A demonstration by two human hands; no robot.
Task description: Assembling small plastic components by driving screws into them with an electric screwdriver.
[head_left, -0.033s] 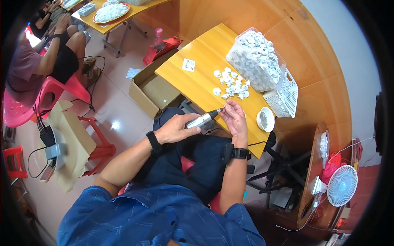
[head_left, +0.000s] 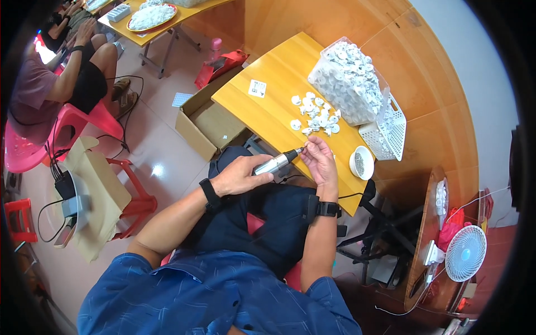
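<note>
My left hand (head_left: 241,176) is wrapped around a silver and black electric screwdriver (head_left: 274,163), its bit pointing up and right over the table's near edge. At the bit's tip, the fingers of my right hand (head_left: 319,159) are pinched together; whatever they hold there is too small to make out. Just beyond, a loose pile of small white plastic parts (head_left: 319,114) lies on the yellow wooden table (head_left: 268,67). Right of my right hand stands a white bowl (head_left: 354,162) holding tiny greyish pieces.
A clear bin (head_left: 346,84) heaped with white parts and a white perforated basket (head_left: 395,134) stand at the table's far right. An open cardboard box (head_left: 195,128) sits left of the table. A white fan (head_left: 466,253) is at right. Another person (head_left: 50,84) sits at far left.
</note>
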